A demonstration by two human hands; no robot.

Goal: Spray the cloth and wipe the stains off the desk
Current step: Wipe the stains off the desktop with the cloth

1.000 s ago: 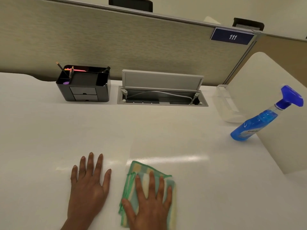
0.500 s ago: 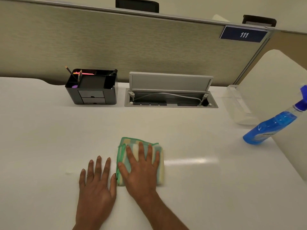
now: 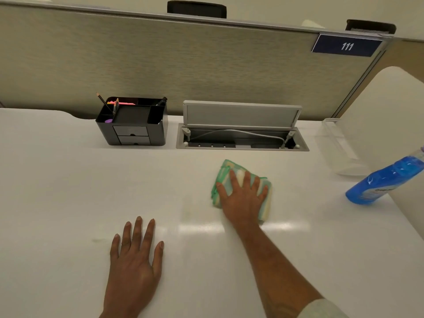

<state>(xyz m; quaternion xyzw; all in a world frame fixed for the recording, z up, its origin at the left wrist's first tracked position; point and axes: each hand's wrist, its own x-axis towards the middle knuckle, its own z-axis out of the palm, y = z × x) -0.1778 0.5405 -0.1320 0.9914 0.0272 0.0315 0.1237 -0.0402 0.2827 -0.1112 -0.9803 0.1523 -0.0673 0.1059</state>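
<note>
A folded green, yellow and white cloth [image 3: 223, 174] lies on the white desk [image 3: 57, 191], a little in front of the cable box. My right hand [image 3: 243, 198] presses flat on the cloth with fingers spread. Nearer to me, my left hand [image 3: 135, 260] rests flat on the bare desk, fingers apart, holding nothing. A faint yellowish stain [image 3: 98, 240] shows left of my left hand, and a pale smear [image 3: 187, 212] lies just left of the cloth. A blue spray bottle [image 3: 383, 182] stands at the right edge, its top cut off by the frame.
A black desk organiser [image 3: 133, 125] with pencils stands at the back. An open cable box [image 3: 241, 134] with raised lid is sunk in the desk beside it. A clear plastic container [image 3: 339, 148] and a white side panel [image 3: 394, 134] are at the right. A fabric partition [image 3: 160, 60] closes the back.
My right hand has slid the cloth away from me and to the right, from beside my left hand toward the cable box. My left hand has stayed flat on the desk.
</note>
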